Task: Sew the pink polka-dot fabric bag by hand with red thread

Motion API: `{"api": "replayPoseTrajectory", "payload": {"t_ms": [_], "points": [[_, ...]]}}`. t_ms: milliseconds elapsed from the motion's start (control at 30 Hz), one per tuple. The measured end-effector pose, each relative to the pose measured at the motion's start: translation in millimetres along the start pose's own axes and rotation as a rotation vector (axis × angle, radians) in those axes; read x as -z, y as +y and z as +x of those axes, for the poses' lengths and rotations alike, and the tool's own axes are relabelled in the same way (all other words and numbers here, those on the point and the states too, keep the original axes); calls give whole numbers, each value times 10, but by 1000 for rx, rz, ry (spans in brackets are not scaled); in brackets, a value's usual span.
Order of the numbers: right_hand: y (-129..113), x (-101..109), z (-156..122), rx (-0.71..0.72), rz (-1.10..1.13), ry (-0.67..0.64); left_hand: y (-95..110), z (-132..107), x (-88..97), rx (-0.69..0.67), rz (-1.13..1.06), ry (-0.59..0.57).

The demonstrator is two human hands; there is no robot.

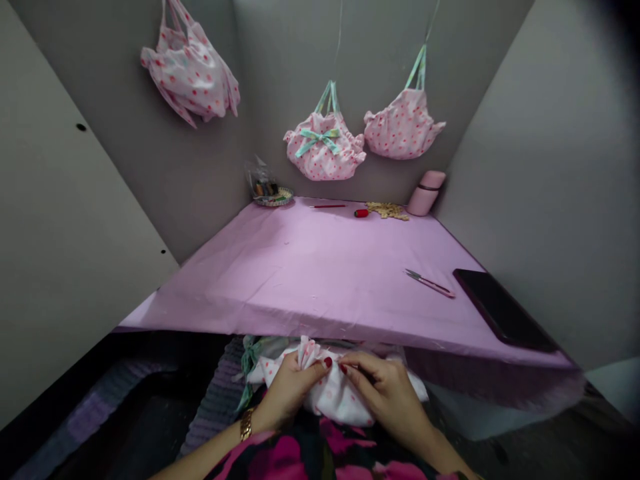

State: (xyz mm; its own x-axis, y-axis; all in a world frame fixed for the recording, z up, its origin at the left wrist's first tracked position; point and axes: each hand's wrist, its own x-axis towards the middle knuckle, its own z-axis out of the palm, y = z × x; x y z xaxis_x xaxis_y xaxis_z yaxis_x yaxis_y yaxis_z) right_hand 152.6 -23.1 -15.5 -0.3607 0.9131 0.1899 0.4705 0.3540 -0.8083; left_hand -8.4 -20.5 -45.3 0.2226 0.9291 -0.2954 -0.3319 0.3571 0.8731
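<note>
Below the table's front edge, a white cloth piece with pink dots (334, 400) lies gathered over my lap. My left hand (295, 385) grips it on the left, thumb pressed on a bunched fold. On the right, my right hand (380, 387) pinches the cloth with thumb and forefinger, close to the left thumb. Whether a needle or thread sits between those fingertips is too small to tell. A green ribbon tie (250, 357) hangs from the left side of the bundle.
On the pink-covered table (310, 267) lie thread snips (430, 283), a dark phone (503, 308), a red thread spool (361, 213), a beige trim (389, 211) and a red pencil-like stick (327, 206). A pink flask (427, 193) and a small basket (275, 198) stand behind. Dotted cloth bags (325, 163) hang above.
</note>
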Motion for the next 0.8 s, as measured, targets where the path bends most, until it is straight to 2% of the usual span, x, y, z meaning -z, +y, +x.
{"api": "replayPoseTrajectory", "payload": {"t_ms": [367,500,800], "points": [[1,-13,3,-4,-20,-20,3,-6,18,-15,58,-14],[31,-30,-3,-67,-38,-19,2,-15,17,-29,83,-18],[111,-62,16,-152,184,-113,13,-4,6,-38,127,-25]]}}
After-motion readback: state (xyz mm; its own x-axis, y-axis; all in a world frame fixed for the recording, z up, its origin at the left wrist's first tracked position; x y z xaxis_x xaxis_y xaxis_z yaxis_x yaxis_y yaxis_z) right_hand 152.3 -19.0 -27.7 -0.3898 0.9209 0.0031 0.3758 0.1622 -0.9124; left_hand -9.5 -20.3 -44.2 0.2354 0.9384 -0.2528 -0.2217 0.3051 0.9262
